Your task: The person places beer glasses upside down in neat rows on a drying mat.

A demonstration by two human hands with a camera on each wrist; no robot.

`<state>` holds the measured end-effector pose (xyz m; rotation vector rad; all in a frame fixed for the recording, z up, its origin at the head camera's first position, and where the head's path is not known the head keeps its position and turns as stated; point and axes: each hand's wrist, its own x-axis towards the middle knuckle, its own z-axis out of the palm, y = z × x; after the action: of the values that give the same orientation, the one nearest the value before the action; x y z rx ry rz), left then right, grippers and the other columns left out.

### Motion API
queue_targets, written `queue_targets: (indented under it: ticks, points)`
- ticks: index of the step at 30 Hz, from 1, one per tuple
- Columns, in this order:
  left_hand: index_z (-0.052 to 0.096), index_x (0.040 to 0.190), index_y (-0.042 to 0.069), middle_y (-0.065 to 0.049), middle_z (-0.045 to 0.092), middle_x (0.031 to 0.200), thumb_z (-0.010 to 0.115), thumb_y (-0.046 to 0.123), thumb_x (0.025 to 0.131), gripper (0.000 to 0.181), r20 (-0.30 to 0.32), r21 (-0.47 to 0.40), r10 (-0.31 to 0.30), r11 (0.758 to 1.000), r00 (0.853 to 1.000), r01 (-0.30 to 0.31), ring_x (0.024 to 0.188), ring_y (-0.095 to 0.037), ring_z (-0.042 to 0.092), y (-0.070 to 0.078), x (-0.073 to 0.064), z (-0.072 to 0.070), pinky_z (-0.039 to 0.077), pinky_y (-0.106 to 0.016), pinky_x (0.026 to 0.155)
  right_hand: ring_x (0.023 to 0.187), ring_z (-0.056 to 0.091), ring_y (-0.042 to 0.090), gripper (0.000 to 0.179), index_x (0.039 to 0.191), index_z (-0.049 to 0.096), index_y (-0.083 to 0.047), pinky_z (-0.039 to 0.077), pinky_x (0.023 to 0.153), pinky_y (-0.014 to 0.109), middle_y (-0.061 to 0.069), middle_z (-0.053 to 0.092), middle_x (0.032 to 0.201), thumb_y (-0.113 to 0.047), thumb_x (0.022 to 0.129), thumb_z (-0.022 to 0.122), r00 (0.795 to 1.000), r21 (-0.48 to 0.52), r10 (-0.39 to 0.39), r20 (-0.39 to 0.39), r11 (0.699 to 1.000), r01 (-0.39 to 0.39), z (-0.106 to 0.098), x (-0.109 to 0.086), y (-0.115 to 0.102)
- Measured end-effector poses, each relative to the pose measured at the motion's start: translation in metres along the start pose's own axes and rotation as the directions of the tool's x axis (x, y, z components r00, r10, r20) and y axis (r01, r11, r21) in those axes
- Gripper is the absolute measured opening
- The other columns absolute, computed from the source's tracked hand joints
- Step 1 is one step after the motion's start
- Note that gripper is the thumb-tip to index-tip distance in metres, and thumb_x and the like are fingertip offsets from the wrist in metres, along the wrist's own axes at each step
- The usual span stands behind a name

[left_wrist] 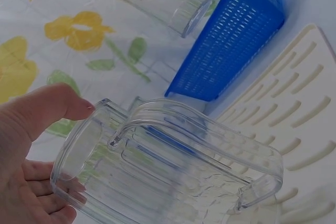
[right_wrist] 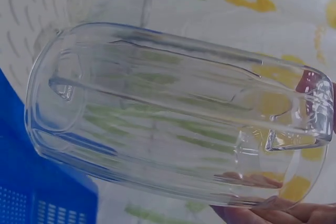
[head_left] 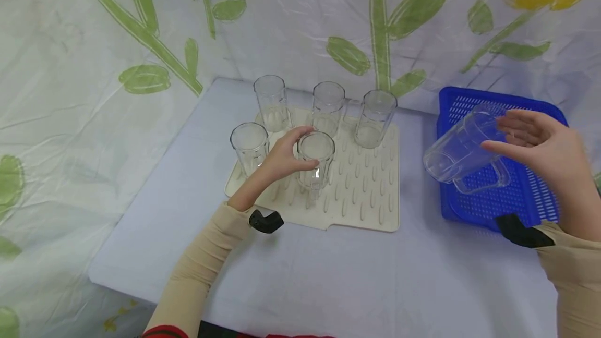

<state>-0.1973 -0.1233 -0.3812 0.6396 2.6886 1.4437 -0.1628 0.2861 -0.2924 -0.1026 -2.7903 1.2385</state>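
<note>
My left hand (head_left: 284, 156) holds a clear glass mug (head_left: 315, 171) by its rim, thumb on the near side and fingers across. This mug is upright over the cream ribbed mat (head_left: 357, 213), its handle toward me; whether its base touches the mat I cannot tell. At the right, my right hand (head_left: 547, 142) grips another glass mug (head_left: 462, 147) near its rim. It tilts above the blue basket (head_left: 540, 186), base toward the lower left and handle underneath. The right wrist view shows that mug (right_wrist: 168, 124) close up, with fingertips behind the glass.
Along the mat's back edge stand three upright glass mugs, the left one (head_left: 272, 100), the middle one (head_left: 328, 103) and the right one (head_left: 375, 119). One more mug (head_left: 249, 142) is at the mat's left, beside my left hand. A flowered plastic sheet (head_left: 291, 30) hangs behind the white-covered table (head_left: 328, 275).
</note>
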Motion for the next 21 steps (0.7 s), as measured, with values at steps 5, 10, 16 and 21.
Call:
queue_targets:
  ticks: [5,10,16,21]
  points:
    - [0.039,0.132,-0.001,-0.013,0.041,0.132,0.072,0.019,0.072,0.071,0.000,0.015,0.024,1.000,1.000,-0.024,0.120,-0.023,0.036,0.001,0.001,0.001,0.031,-0.034,0.097,0.106,0.046,0.005,0.070,0.137,0.037,-0.017,0.038,0.075,0.004,-0.001,0.048,0.127,-0.024,0.077,0.071,0.999,-0.006,-0.035,0.018,0.999,0.035,0.008,-0.006,-0.007]
    - [0.039,0.131,-0.002,-0.014,0.040,0.132,0.072,0.018,0.072,0.070,-0.004,0.025,0.048,0.999,0.999,-0.048,0.121,-0.023,0.034,0.001,0.002,0.001,0.029,-0.033,0.098,0.109,0.048,0.008,0.070,0.137,0.037,-0.016,0.039,0.075,0.005,0.006,0.047,0.128,-0.023,0.077,0.071,0.996,0.001,-0.069,0.059,0.998,0.069,0.015,-0.011,-0.013]
    - [0.037,0.132,-0.002,-0.014,0.039,0.133,0.071,0.019,0.073,0.071,-0.005,0.027,0.065,0.998,0.998,-0.065,0.123,-0.023,0.032,-0.002,0.003,0.003,0.027,-0.033,0.100,0.107,0.049,0.007,0.069,0.136,0.038,-0.012,0.040,0.076,0.007,0.004,0.050,0.124,-0.018,0.076,0.073,0.987,0.044,-0.101,0.122,0.994,0.096,0.024,-0.016,-0.013]
    - [0.035,0.133,-0.002,-0.014,0.037,0.134,0.069,0.017,0.074,0.070,-0.017,0.013,0.075,0.997,0.997,-0.075,0.124,-0.023,0.031,-0.001,0.000,0.005,0.026,-0.034,0.100,0.099,0.049,-0.004,0.066,0.132,0.042,-0.010,0.041,0.074,0.007,-0.008,0.052,0.115,-0.011,0.074,0.074,0.975,0.109,-0.148,0.164,0.985,0.131,0.035,-0.020,-0.014]
